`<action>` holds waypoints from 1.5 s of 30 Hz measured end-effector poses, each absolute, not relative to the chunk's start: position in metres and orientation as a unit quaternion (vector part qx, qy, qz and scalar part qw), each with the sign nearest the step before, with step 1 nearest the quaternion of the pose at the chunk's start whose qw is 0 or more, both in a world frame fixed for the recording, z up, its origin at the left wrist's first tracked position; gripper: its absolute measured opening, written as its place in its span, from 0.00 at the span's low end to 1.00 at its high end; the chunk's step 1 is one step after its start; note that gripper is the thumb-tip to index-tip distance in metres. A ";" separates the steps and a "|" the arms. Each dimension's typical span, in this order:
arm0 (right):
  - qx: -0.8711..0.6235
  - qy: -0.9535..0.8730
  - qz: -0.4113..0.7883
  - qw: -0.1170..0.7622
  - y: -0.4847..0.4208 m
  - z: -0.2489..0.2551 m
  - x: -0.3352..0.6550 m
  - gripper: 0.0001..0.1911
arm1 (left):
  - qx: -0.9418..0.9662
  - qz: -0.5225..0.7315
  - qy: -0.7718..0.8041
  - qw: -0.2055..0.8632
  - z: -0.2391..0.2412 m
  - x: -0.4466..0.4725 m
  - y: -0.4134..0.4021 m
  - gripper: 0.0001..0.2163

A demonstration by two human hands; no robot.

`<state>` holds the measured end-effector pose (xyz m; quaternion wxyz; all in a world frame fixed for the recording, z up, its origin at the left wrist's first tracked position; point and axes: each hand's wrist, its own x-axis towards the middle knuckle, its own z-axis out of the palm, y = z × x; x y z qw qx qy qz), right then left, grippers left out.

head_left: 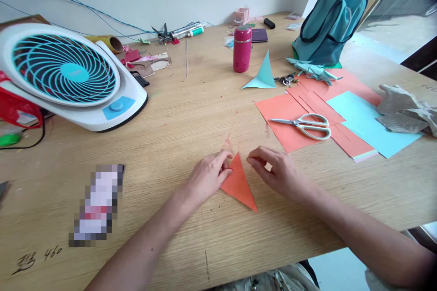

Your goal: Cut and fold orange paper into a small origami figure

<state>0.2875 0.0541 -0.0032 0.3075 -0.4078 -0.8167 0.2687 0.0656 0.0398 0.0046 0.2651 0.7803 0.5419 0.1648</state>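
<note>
A folded orange paper triangle [239, 184] lies flat on the wooden table [191, 113] in front of me. My left hand [208, 177] rests on the triangle's left edge, fingers curled and pinching the paper near its top. My right hand [278, 170] hovers just right of the triangle's tip, fingers loosely curled, thumb and forefinger close together, holding nothing that I can see.
White-handled scissors [307, 126] lie on orange paper sheets [290, 118] beside a light blue sheet [368, 125]. A teal folded cone [263, 75], pink bottle [242, 48], teal backpack [327, 25], crumpled grey paper [403, 109] and a white fan [68, 75] stand further off.
</note>
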 end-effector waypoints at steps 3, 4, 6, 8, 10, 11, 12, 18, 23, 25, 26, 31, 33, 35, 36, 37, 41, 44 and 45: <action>-0.307 -0.878 0.230 0.285 0.052 -0.008 0.285 0.12 | 0.830 0.205 0.494 0.158 -0.006 0.065 0.029 0.08; -0.278 -0.897 0.213 0.269 0.051 -0.011 0.285 0.14 | 0.845 0.215 0.474 0.123 -0.009 0.063 0.024 0.09; -0.238 -0.926 0.177 0.233 0.051 -0.017 0.287 0.18 | 0.875 0.217 0.429 0.062 -0.014 0.057 0.012 0.10; -0.218 -0.945 0.144 0.198 0.052 -0.023 0.290 0.20 | 0.897 0.200 0.393 0.018 -0.017 0.050 0.000 0.10; -0.211 -0.954 0.129 0.172 0.052 -0.027 0.293 0.21 | 0.908 0.175 0.381 -0.005 -0.020 0.046 -0.009 0.13; -0.212 -0.955 0.126 0.163 0.053 -0.029 0.294 0.22 | 0.909 0.161 0.383 -0.012 -0.022 0.044 -0.012 0.14; -0.216 -0.956 0.123 0.157 0.053 -0.029 0.295 0.22 | 0.910 0.147 0.387 -0.015 -0.022 0.043 -0.014 0.16; -0.252 -0.953 0.117 0.125 0.051 -0.024 0.293 0.23 | 0.918 0.089 0.388 -0.002 -0.021 0.041 -0.018 0.20; -0.274 -0.942 0.137 0.134 0.050 -0.021 0.286 0.24 | 0.914 0.077 0.398 0.008 -0.021 0.041 -0.017 0.21; -0.273 -0.944 0.133 0.132 0.051 -0.022 0.285 0.24 | 0.916 0.074 0.395 0.013 -0.022 0.041 -0.017 0.21; -0.274 -0.944 0.130 0.130 0.051 -0.023 0.286 0.24 | 0.916 0.074 0.394 0.015 -0.022 0.041 -0.017 0.22; -0.304 -0.936 0.117 0.135 0.058 -0.029 0.292 0.27 | 0.915 0.086 0.393 0.033 -0.021 0.041 -0.016 0.23; -0.315 -0.930 0.123 0.147 0.062 -0.029 0.293 0.25 | 0.910 0.106 0.397 0.051 -0.020 0.040 -0.015 0.21; -0.323 -0.922 0.136 0.162 0.065 -0.028 0.291 0.24 | 0.902 0.136 0.401 0.079 -0.020 0.039 -0.012 0.19; -0.327 -0.919 0.142 0.167 0.066 -0.027 0.289 0.25 | 0.897 0.154 0.403 0.096 -0.020 0.039 -0.011 0.17; -0.328 -0.918 0.146 0.168 0.066 -0.026 0.287 0.25 | 0.890 0.172 0.407 0.113 -0.020 0.040 -0.009 0.16; -0.326 -0.919 0.148 0.163 0.063 -0.025 0.281 0.22 | 0.841 0.209 0.479 0.142 -0.021 0.046 -0.007 0.14; -0.334 -0.915 0.147 0.173 0.057 -0.026 0.280 0.18 | 0.800 0.191 0.550 0.145 -0.018 0.055 -0.006 0.15; -0.336 -0.914 0.144 0.175 0.055 -0.026 0.281 0.18 | 0.791 0.183 0.563 0.154 -0.017 0.057 -0.004 0.14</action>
